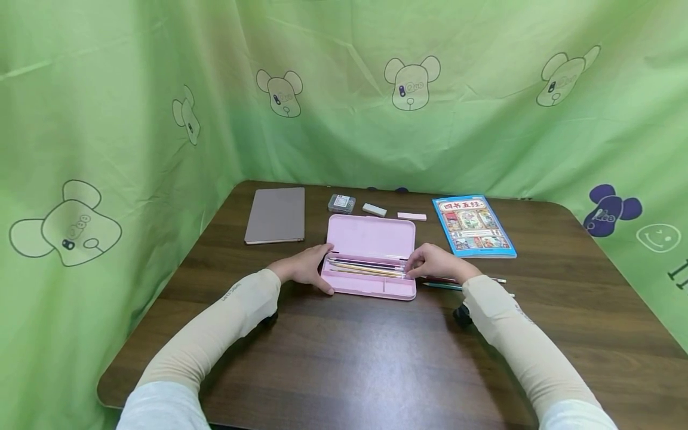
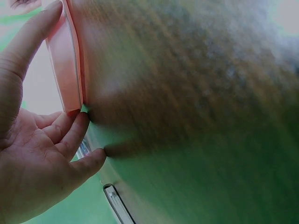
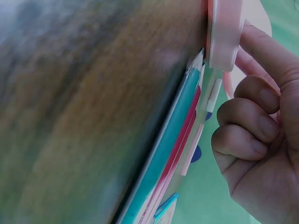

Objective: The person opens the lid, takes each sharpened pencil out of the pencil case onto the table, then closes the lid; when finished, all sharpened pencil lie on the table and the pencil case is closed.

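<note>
An open pink pencil case [image 1: 352, 285] lies on the table, its lid [image 1: 371, 234] tipped back. Several pencils [image 1: 360, 267] lie lengthwise inside it. My left hand [image 1: 307, 264] holds the case's left end, thumb at the front edge and fingers at the back corner. Over the right end, my right hand [image 1: 436, 263] pinches at the pencil ends with thumb and index finger. Its other fingers [image 3: 250, 119] are curled in the right wrist view, where the case wall hides the fingertips. Under the right wrist, a teal pencil [image 3: 175, 121] and a red pencil [image 3: 180, 140] lie on the table.
Behind the case stand a small clear box [image 1: 341, 203], a white eraser [image 1: 374, 209] and a pale pink strip [image 1: 411, 216]. A grey notebook [image 1: 276, 215] lies back left, a blue-edged picture book [image 1: 474, 226] back right. A green curtain [image 1: 344, 137] hangs behind the table.
</note>
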A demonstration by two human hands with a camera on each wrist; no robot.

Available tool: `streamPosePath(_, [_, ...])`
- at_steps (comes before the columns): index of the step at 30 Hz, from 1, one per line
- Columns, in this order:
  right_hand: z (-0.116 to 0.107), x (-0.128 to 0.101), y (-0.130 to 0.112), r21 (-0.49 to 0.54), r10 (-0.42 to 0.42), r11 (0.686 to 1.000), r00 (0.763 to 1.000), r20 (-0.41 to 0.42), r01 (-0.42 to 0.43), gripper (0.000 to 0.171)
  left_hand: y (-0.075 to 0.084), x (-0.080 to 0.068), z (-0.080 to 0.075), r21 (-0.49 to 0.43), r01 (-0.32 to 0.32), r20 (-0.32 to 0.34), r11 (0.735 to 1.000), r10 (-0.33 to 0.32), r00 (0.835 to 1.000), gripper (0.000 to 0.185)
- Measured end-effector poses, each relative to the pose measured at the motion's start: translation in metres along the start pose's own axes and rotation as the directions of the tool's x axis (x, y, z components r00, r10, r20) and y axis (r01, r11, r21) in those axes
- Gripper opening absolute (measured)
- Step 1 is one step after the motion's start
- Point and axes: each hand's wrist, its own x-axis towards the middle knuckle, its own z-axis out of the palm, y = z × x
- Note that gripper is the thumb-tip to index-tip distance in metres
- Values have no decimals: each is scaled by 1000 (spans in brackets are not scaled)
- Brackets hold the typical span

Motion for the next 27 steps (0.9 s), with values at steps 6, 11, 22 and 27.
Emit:
streamPosePath(6, [-1,5,-1,-33,14,999,999,39,-13,9,-1,1,1,10,-1,0,1000,1,1000,112])
streamPosePath(11, [-2,8,-3,-39,20,999,997,70,-17,6,-2,1,1,7,-3,0,1000,3,1000,112])
streamPosePath(22, [-1,9,-7,-8,37,999,993,112,-36,5,-1,2,1,7,-7,1,1000,7,1000,111])
streamPosePath(27, [0,8,-7,-13,15,1000,996,93,-14,5,-2,2,1,13,-4,-2,1000,4,1000,111])
